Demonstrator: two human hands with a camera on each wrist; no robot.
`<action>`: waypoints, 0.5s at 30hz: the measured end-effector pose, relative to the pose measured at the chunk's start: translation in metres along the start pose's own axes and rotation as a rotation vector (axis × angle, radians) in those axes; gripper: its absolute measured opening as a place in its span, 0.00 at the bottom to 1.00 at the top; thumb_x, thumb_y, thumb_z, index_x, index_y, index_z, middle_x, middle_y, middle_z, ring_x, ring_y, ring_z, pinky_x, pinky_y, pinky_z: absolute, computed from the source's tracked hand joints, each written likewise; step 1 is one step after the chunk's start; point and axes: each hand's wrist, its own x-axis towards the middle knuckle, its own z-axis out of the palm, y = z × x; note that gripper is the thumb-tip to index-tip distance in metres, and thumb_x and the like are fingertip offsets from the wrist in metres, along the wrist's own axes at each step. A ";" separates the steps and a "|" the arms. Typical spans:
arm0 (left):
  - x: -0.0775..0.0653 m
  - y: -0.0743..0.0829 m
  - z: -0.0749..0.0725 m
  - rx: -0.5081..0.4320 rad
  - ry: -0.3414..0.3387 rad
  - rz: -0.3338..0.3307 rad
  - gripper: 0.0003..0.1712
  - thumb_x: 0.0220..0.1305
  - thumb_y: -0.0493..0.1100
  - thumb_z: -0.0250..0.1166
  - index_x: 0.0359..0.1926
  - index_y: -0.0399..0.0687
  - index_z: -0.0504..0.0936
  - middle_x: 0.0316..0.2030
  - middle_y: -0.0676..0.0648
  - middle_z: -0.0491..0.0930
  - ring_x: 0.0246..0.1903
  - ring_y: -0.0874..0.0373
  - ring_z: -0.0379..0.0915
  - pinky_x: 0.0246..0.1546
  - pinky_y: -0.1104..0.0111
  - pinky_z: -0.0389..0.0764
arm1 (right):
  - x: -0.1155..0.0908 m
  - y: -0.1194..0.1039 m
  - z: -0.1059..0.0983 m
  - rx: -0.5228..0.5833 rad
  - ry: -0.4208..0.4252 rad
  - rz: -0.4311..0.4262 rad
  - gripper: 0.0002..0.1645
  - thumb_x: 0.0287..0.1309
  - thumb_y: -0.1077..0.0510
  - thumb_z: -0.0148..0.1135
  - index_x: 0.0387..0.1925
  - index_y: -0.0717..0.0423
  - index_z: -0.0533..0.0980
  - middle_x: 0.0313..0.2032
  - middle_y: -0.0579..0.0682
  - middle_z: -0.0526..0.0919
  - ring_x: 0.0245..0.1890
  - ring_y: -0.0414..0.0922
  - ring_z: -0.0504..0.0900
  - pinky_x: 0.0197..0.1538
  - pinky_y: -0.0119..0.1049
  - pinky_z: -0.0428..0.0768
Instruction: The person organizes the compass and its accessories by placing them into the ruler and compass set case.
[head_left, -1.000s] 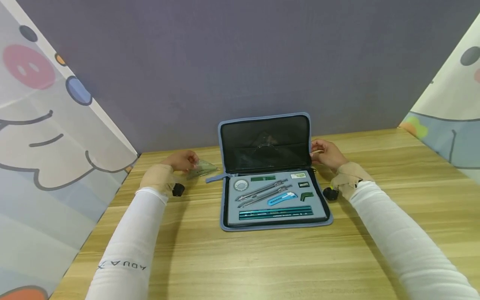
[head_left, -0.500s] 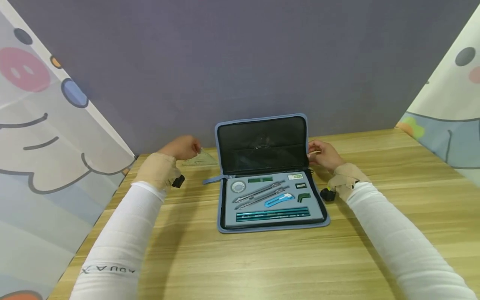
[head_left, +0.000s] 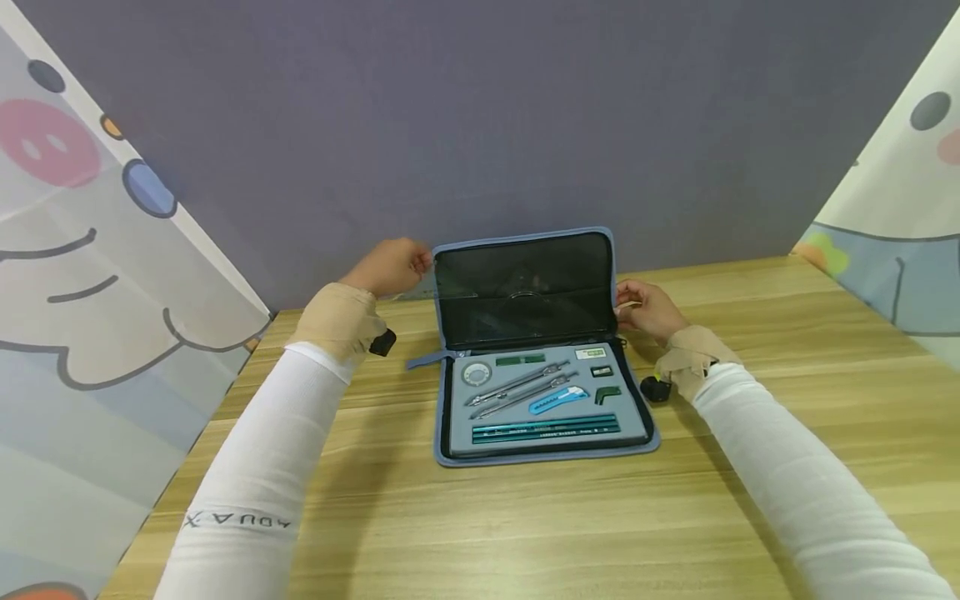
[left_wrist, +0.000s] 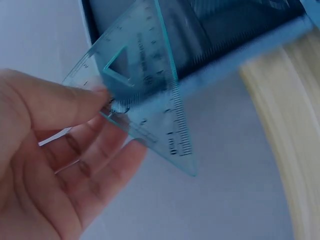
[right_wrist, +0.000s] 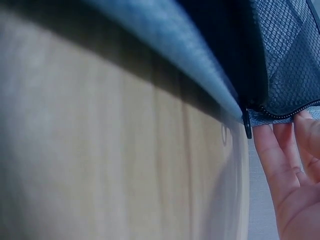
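Observation:
A blue zip case [head_left: 487,461] lies unfolded on the table, its dark-lined lid [head_left: 573,271] standing up at the back. My left hand [head_left: 393,265], at the lid's upper left corner, pinches a clear set square [left_wrist: 146,75] between thumb and fingers. In the left wrist view the set square overlaps the lid's edge; whether they touch I cannot tell. My right hand [head_left: 651,312] holds the lid's right edge, thumb in front and fingers behind. The case's grey tray [head_left: 465,417] bears two compasses [head_left: 517,387], a blue box cutter [head_left: 558,401] and dark green pencils [head_left: 545,429].
Also in the tray are a white eraser [head_left: 590,353], a sharpener [head_left: 602,372], a round white dial [head_left: 477,373] and small green pieces. A fabric pull tab [head_left: 427,359] sticks out left. The wooden table [head_left: 525,533] ends at a grey wall [head_left: 480,125] behind the lid.
My left hand has risen and moved right with the set square, from the tabletop to the lid's upper left corner. The right hand stays at the lid's edge.

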 end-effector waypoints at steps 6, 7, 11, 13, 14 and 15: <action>0.025 0.026 0.019 -0.001 0.072 0.046 0.14 0.57 0.26 0.51 0.41 0.37 0.79 0.36 0.41 0.80 0.38 0.49 0.75 0.45 0.59 0.74 | -0.001 0.001 -0.002 -0.001 -0.003 -0.005 0.14 0.57 0.77 0.49 0.46 0.74 0.64 0.35 0.51 0.71 0.29 0.35 0.75 0.34 0.32 0.82; 0.029 0.030 0.022 0.006 0.082 0.050 0.14 0.58 0.27 0.51 0.41 0.37 0.79 0.36 0.41 0.80 0.38 0.49 0.75 0.45 0.60 0.74 | -0.001 0.001 -0.002 0.001 -0.005 -0.006 0.14 0.57 0.77 0.49 0.46 0.75 0.64 0.35 0.52 0.71 0.29 0.35 0.75 0.34 0.32 0.82; 0.042 0.047 0.033 0.027 0.115 0.059 0.14 0.59 0.27 0.52 0.42 0.39 0.79 0.36 0.43 0.81 0.38 0.51 0.75 0.45 0.61 0.75 | -0.001 0.002 0.000 0.004 -0.002 -0.006 0.15 0.57 0.78 0.49 0.47 0.75 0.63 0.36 0.54 0.71 0.29 0.35 0.75 0.35 0.31 0.82; 0.047 0.054 0.038 0.016 0.122 0.064 0.14 0.60 0.27 0.52 0.43 0.39 0.80 0.37 0.43 0.81 0.39 0.51 0.76 0.45 0.62 0.76 | -0.001 0.002 0.001 0.005 0.003 -0.006 0.15 0.57 0.78 0.49 0.47 0.75 0.64 0.36 0.54 0.71 0.29 0.35 0.75 0.35 0.31 0.82; 0.049 0.057 0.041 0.011 0.124 0.067 0.14 0.60 0.27 0.52 0.44 0.39 0.80 0.37 0.43 0.81 0.39 0.51 0.76 0.46 0.62 0.76 | -0.001 0.002 0.002 0.006 0.004 -0.006 0.15 0.57 0.78 0.49 0.47 0.74 0.64 0.36 0.54 0.71 0.29 0.35 0.75 0.35 0.31 0.82; 0.051 0.060 0.043 0.004 0.124 0.069 0.14 0.61 0.27 0.52 0.44 0.39 0.80 0.37 0.43 0.81 0.40 0.51 0.76 0.46 0.62 0.76 | -0.001 0.003 0.003 0.006 0.004 -0.007 0.15 0.57 0.78 0.49 0.47 0.74 0.64 0.36 0.54 0.71 0.29 0.35 0.75 0.35 0.31 0.82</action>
